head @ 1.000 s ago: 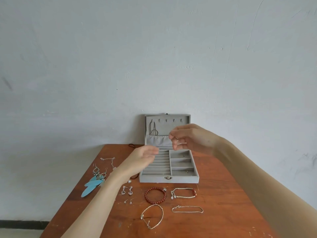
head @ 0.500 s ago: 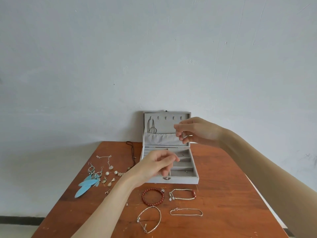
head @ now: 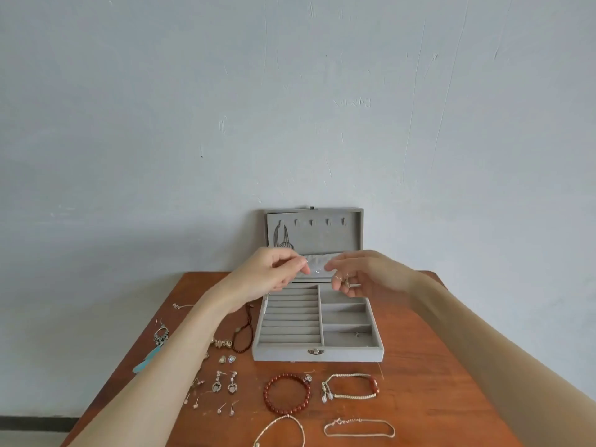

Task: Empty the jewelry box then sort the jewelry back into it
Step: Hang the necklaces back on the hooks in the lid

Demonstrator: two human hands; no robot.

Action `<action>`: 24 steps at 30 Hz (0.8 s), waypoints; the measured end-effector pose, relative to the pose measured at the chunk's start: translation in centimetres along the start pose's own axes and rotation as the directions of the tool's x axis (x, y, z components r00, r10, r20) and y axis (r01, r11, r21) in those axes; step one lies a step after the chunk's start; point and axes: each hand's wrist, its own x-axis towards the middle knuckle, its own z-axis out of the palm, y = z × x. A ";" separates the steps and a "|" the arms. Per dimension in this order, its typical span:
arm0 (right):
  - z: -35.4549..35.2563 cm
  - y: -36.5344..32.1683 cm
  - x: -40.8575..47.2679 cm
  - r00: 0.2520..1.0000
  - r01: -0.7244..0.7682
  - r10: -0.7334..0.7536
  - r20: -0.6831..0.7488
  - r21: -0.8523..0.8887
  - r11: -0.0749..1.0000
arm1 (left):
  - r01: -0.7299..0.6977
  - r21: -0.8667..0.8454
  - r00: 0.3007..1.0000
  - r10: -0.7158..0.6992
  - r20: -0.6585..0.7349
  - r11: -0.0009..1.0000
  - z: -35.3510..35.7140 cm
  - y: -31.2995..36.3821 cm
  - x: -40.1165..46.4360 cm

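Note:
The grey jewelry box (head: 317, 355) stands open on the wooden table (head: 419, 366), its lid against the wall. A dark necklace (head: 282, 241) hangs from the leftmost lid hook. A small stud (head: 357, 334) lies in the front right compartment. Both hands hover above the back of the box, fingertips nearly touching. My left hand (head: 269, 275) pinches a small shiny piece (head: 314, 271). My right hand (head: 361, 272) has curled fingers holding small rings (head: 342, 280).
Jewelry lies around the box: a red bead bracelet (head: 287, 394), a cord bracelet (head: 350, 388), two thin chain bracelets (head: 358, 427), several earrings (head: 224, 382), a blue feather earring (head: 151, 355), a dark cord necklace (head: 244, 330). The wall stands right behind the box.
My left hand rose from the front of the box to meet my right hand near the lid pouch. My right hand dropped slightly. The view has shifted a little.

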 end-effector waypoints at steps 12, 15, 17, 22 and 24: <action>-0.4 0.2 9.3 0.918 0.120 -0.288 -0.271 -0.502 0.856 | 0.068 0.428 0.896 0.134 -0.424 0.901 -2.1 -3.7 10.6; -0.7 0.2 11.7 0.835 0.129 -0.407 -0.369 -0.588 0.798 | 0.109 0.483 0.836 0.182 -0.517 0.869 -2.4 -4.3 12.0; -0.7 0.3 13.2 0.775 0.104 -0.448 -0.446 -0.609 0.786 | 0.139 0.481 0.796 0.191 -0.574 0.866 -2.3 -4.5 12.9; -0.1 0.5 15.2 0.677 0.018 -0.435 -0.594 -0.578 0.816 | 0.214 0.488 0.733 0.191 -0.653 0.846 -1.8 -4.5 13.7; 0.2 0.6 15.4 0.661 0.018 -0.420 -0.622 -0.546 0.837 | 0.237 0.466 0.729 0.161 -0.665 0.852 -1.7 -4.4 13.8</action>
